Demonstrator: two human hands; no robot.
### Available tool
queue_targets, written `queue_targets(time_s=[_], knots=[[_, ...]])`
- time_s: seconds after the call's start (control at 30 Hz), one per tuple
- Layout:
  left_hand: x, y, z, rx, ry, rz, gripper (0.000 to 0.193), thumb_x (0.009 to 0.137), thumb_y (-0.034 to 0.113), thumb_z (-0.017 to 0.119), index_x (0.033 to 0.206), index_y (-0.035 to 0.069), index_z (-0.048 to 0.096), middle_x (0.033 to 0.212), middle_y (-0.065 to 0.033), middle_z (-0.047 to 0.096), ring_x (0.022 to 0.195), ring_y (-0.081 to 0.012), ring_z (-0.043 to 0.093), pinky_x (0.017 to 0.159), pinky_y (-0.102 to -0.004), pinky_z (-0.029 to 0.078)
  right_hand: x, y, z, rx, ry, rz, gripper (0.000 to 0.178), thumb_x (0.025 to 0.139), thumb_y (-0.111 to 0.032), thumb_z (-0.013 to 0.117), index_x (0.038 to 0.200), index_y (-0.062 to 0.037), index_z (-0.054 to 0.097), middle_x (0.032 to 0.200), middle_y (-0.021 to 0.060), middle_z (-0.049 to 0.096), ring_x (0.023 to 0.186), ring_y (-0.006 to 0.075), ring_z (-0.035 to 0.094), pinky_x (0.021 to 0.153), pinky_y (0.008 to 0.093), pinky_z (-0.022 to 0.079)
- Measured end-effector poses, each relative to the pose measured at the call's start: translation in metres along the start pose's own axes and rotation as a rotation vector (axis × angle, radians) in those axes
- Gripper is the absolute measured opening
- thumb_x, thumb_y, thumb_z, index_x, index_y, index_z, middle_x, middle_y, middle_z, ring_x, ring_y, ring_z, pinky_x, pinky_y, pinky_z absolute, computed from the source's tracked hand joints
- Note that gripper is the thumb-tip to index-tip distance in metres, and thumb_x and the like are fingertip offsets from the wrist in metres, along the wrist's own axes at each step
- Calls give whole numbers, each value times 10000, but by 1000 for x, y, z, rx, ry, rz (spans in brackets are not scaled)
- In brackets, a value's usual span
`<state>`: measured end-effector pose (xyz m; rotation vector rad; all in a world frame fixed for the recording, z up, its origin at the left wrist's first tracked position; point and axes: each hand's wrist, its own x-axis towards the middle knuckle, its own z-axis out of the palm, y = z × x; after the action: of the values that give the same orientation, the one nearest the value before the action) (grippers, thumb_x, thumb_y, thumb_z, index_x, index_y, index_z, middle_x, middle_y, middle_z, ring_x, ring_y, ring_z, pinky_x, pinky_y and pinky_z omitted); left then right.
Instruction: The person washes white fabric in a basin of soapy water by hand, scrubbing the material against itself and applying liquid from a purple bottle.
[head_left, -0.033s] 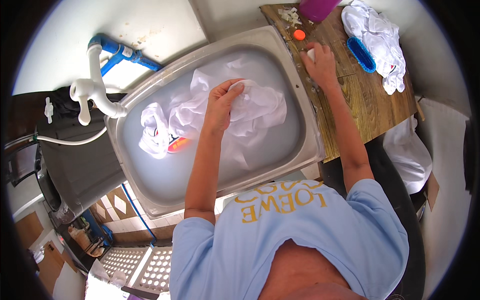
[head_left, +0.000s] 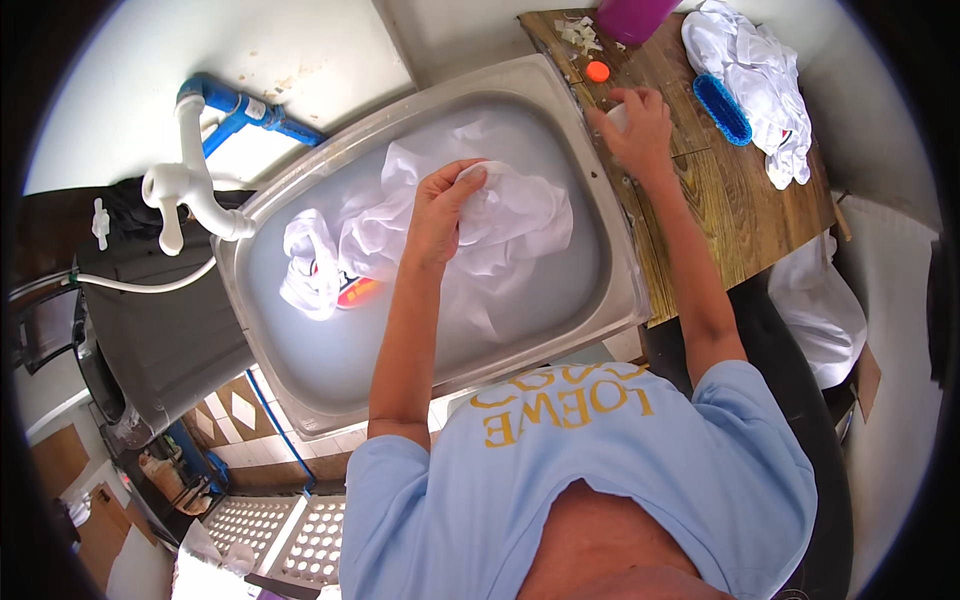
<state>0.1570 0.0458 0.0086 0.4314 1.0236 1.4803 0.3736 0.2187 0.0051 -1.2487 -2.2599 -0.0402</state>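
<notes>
My left hand (head_left: 440, 208) pinches the edge of a wet white garment (head_left: 515, 215) over the middle of the basin. The rest of the garment spreads through cloudy water, with a red and orange print (head_left: 357, 291) showing at its left part. Over the left edge of the wooden counter, my right hand (head_left: 640, 130) has thumb and fingers round a small white block (head_left: 617, 117) that looks like a bar of soap. An orange cap (head_left: 597, 71) lies just beyond that hand. To its right rests a blue-bristled brush (head_left: 722, 109) against a white cloth pile (head_left: 745, 65).
The metal sink (head_left: 628, 270) is filled with greyish water. A white tap (head_left: 180, 195) on blue pipe (head_left: 240, 110) stands at its left. Whitish flakes (head_left: 578, 35) and a purple container (head_left: 635, 18) sit at the far end of the wooden counter (head_left: 715, 215).
My right hand has shifted slightly left toward the sink, its thumb further out over the counter edge. The left hand and the garment stay nearly still.
</notes>
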Motion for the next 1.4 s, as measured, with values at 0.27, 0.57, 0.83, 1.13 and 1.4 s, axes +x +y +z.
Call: queue_targets(time_s=[0.27, 0.57, 0.83, 1.13, 1.4], knots=[[12, 31, -17, 152, 25, -43, 154, 850, 152, 642, 916, 15, 663, 770, -11, 637, 662, -74, 577, 600, -205, 462, -27, -98, 34, 1510, -753, 347, 220, 922, -262, 525, 894, -59, 604, 874, 7, 574, 818, 81, 524, 750, 253, 421], [32, 13, -50, 342, 56, 102, 204, 823, 108, 663, 655, 63, 557, 663, 29, 567, 571, -30, 462, 493, -207, 359, -51, -132, 73, 1964, -461, 961, 173, 803, -139, 700, 830, -56, 550, 746, 17, 558, 674, 105, 530, 576, 243, 442], [42, -8, -3, 1196, 97, 744, 227, 780, 46, 649, 593, 42, 520, 601, -70, 573, 477, -155, 463, 470, -276, 367, -51, -144, 91, 2158, -301, 1184, 247, 867, -302, 621, 930, -85, 521, 760, 7, 519, 687, 116, 526, 602, 265, 451], [79, -13, -20, 1445, -65, 729, 107, 762, 32, 597, 658, 45, 579, 685, -114, 608, 598, -271, 577, 562, -345, 466, -45, -160, 74, 2110, -337, 1416, 221, 934, -332, 444, 900, -121, 501, 821, 11, 492, 784, 169, 479, 740, 348, 457], [84, -30, -23, 1435, -101, 822, 62, 725, 21, 590, 687, 70, 584, 662, -126, 581, 601, -297, 569, 535, -342, 446, -44, -153, 70, 2021, -347, 1462, 308, 935, -366, 398, 762, -126, 480, 683, -10, 450, 640, 154, 446, 608, 328, 413]])
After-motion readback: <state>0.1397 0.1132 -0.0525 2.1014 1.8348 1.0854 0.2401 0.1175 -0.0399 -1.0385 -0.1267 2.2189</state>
